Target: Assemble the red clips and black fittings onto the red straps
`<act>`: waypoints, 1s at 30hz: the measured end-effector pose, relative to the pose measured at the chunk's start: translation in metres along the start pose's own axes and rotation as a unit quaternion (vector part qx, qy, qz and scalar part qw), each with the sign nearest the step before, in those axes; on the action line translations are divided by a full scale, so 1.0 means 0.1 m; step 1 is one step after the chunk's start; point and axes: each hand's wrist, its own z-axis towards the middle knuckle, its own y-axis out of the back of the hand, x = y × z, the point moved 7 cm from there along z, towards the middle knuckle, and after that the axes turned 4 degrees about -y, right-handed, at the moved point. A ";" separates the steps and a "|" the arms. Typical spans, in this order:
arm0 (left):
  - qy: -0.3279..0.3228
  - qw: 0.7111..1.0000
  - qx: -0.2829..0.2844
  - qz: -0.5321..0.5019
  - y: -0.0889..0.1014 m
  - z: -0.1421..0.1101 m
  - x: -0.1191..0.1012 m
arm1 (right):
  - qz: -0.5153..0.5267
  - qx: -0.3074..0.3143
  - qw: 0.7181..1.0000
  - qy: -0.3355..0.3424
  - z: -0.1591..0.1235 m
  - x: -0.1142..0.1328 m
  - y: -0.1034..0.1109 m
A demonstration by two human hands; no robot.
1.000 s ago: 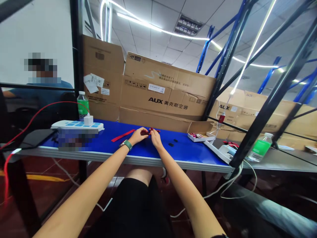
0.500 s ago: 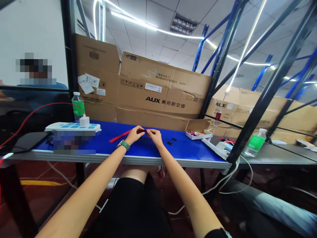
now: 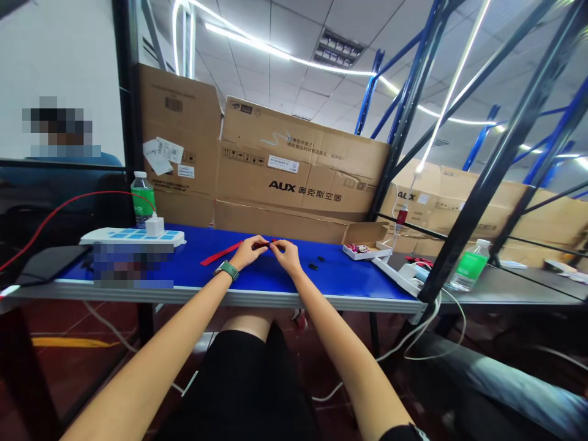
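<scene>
Operator: Feed from the head camera is steady, and I have both hands at the middle of the desk (image 3: 349, 288). Where's the piece they're on?

Spotter: The red strap (image 3: 220, 253) lies flat on the blue top, running out from under the left hand (image 3: 245, 251) toward the power strip (image 3: 132, 236). It stops well short of the strip.

Operator: And the fingers? I can't make them out well from here.

Spotter: Closed. The fingers (image 3: 263, 244) of the left hand and those of the right hand (image 3: 288, 256) pinch together at the strap's near end, tips meeting over a small dark-red bit (image 3: 274, 240). It's too small to tell if that's a buckle or a fold.

Operator: How far along would you call it?

Spotter: Partway at most, I'd judge. The strap is in hand, but the small black pieces (image 3: 313, 267) sit apart on the desk, just beyond the right hand and touching nothing. Farther right, the small open carton (image 3: 362, 234) holds red and white parts (image 3: 361, 249). I see no finished piece anywhere.
</scene>
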 end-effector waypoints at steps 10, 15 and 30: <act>-0.006 0.999 0.020 0.026 -0.04 -0.03 0.00 | 0.007 0.005 1.000 -0.029 0.00 -0.10 -0.02; -0.013 0.997 0.035 0.067 -0.07 -0.06 -0.04 | 0.022 0.002 0.996 -0.088 0.00 -0.17 -0.04; -0.002 0.984 0.020 0.177 -0.01 -0.03 -0.12 | 0.165 0.038 0.967 -0.190 0.01 -0.55 -0.24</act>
